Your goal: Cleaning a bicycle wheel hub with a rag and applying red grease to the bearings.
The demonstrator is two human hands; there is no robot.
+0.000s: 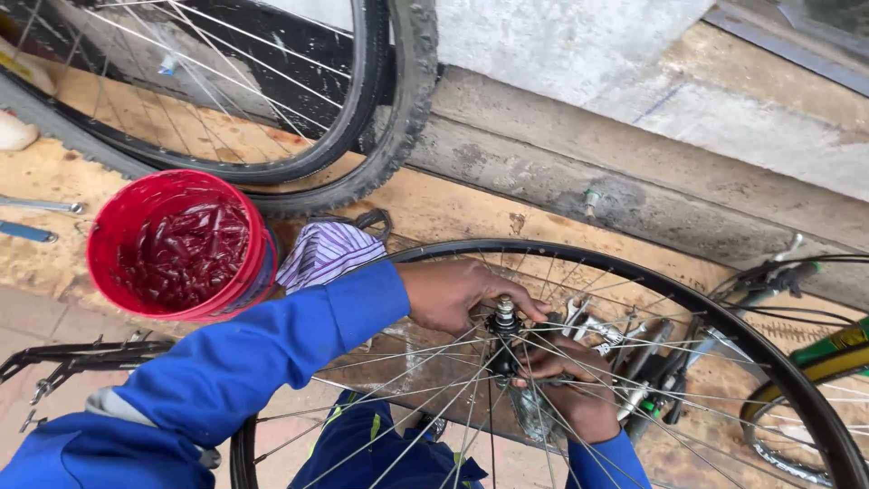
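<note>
Head view: bicycle wheel (pixel 724 317) lies roughly flat, low and right of centre, over the worn wooden surface (pixel 453 213); black rim without tyre, thin silver spokes converging on a metal hub (pixel 504 317) with a short threaded axle end standing up. Left hand (pixel 450 292), blue sleeve, rests on top of the spokes, fingers (pixel 507 292) pinched around the axle end. Right hand (pixel 572 385) sits beneath the spokes just beside the hub, fingers curled closed; what they grip is hidden by spokes, cannot tell. 1 red bucket (pixel 181 244) with dark reddish contents stands to the left, near a striped cloth (pixel 326 249) that lies between the bucket and the rim. 2nd wheel with knobby black tyre (pixel 398 109) leans at the top left. Several metal wrenches (pixel 625 349) lie on the surface under the spokes, right of the hub.
</note>
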